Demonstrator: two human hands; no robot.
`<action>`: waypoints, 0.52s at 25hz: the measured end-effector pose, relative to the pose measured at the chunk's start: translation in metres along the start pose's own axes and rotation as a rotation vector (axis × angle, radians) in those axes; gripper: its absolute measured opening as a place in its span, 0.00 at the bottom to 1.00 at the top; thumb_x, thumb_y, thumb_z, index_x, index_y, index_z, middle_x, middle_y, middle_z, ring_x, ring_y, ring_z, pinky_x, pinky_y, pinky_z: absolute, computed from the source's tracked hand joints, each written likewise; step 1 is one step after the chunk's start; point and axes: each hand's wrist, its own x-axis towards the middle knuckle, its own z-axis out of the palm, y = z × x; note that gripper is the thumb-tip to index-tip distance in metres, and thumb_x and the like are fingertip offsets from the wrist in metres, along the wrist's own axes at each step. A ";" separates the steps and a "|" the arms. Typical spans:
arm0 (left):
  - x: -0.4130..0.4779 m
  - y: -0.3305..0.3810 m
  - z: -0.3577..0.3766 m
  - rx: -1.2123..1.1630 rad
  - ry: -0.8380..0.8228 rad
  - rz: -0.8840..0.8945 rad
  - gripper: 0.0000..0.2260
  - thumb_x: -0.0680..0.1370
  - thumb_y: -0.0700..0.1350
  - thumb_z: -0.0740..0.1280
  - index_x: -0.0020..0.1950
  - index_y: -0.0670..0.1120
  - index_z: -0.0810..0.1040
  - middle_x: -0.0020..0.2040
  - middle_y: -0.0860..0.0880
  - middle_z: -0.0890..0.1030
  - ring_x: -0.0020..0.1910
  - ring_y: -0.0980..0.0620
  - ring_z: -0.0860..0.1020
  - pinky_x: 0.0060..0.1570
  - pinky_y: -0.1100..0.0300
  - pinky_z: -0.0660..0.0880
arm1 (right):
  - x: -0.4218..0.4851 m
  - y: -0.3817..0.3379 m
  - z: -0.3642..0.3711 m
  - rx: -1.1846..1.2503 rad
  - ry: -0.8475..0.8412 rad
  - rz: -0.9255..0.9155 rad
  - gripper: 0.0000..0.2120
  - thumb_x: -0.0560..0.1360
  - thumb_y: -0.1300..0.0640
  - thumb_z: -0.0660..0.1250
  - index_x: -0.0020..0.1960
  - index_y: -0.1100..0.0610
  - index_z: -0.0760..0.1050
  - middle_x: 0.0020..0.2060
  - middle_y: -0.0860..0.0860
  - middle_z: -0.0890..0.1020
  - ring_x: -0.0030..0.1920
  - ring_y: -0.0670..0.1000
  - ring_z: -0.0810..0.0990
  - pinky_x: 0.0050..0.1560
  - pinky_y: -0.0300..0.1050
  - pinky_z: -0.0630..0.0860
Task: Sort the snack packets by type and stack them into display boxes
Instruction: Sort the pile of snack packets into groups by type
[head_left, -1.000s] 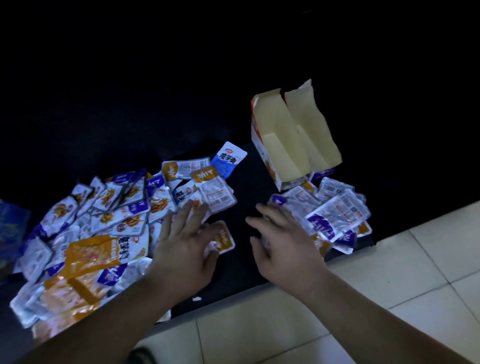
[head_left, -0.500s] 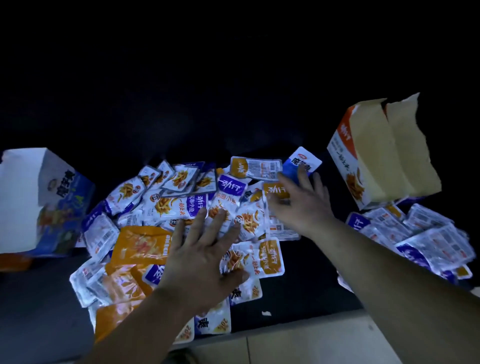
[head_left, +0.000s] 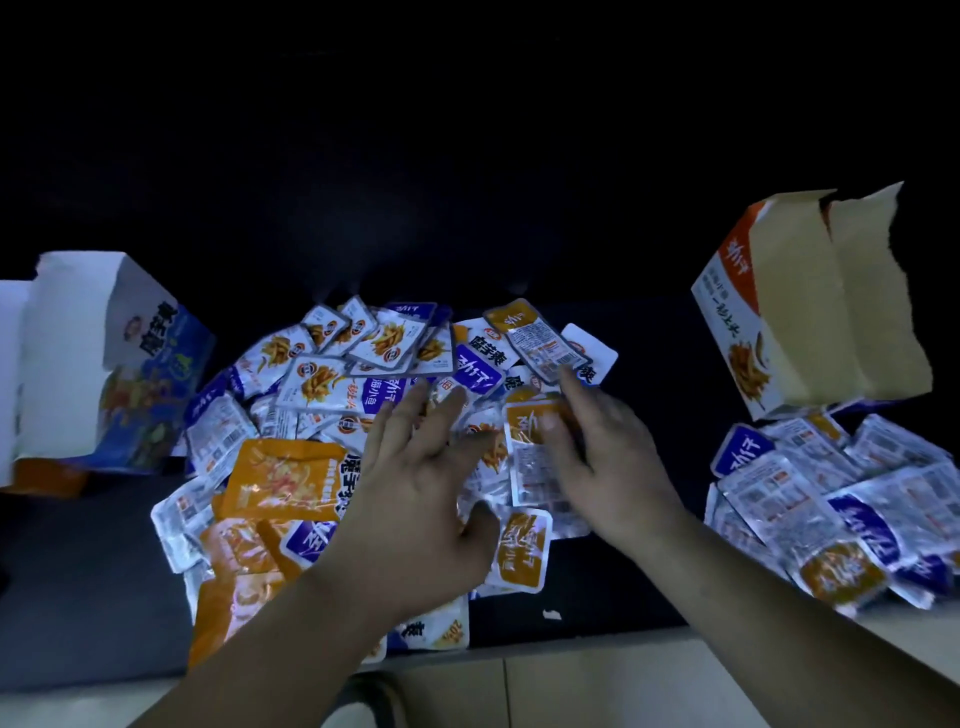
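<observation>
A mixed heap of small snack packets (head_left: 332, 384), purple, orange and blue-white, lies on a dark surface at the centre. My left hand (head_left: 426, 488) hovers or rests on the heap with its fingers spread and holds nothing. My right hand (head_left: 613, 457) lies beside it, fingers straight, its thumb touching an orange-topped packet (head_left: 530, 462). A larger orange packet (head_left: 285, 478) sits left of my left hand. An open orange-and-white display box (head_left: 748, 317) stands at the right, with a separate pile of purple and orange packets (head_left: 831, 509) in front of it. A blue-and-white display box (head_left: 119, 374) stands at the left.
The dark surface (head_left: 634, 582) ends near me at a step down to pale floor tiles (head_left: 597, 686). Beyond the packets everything is black and unlit. A small white scrap (head_left: 551, 614) lies near the front edge.
My right hand drew back from the far blue packet to the orange-topped packet in the middle of the heap. My left hand stayed spread over the heap. The view shifted left.
</observation>
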 end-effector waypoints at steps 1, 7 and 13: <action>0.005 0.006 0.001 -0.017 -0.003 0.029 0.29 0.75 0.60 0.64 0.74 0.51 0.75 0.81 0.46 0.65 0.82 0.37 0.55 0.76 0.34 0.58 | -0.003 0.004 -0.009 0.106 0.053 0.014 0.27 0.84 0.41 0.56 0.81 0.44 0.57 0.72 0.42 0.70 0.74 0.45 0.66 0.71 0.39 0.65; 0.031 0.029 0.027 0.102 -0.254 0.015 0.38 0.74 0.57 0.72 0.81 0.57 0.62 0.81 0.40 0.61 0.80 0.36 0.56 0.77 0.36 0.59 | -0.032 0.032 -0.029 0.147 -0.106 0.193 0.28 0.81 0.44 0.64 0.79 0.38 0.60 0.80 0.40 0.62 0.79 0.44 0.59 0.78 0.48 0.61; 0.027 0.036 0.038 -0.025 0.092 0.129 0.29 0.68 0.40 0.77 0.69 0.48 0.78 0.61 0.43 0.75 0.60 0.40 0.74 0.62 0.44 0.72 | -0.033 0.024 -0.023 0.169 -0.059 0.154 0.37 0.75 0.41 0.72 0.79 0.36 0.59 0.75 0.39 0.70 0.78 0.45 0.63 0.75 0.52 0.67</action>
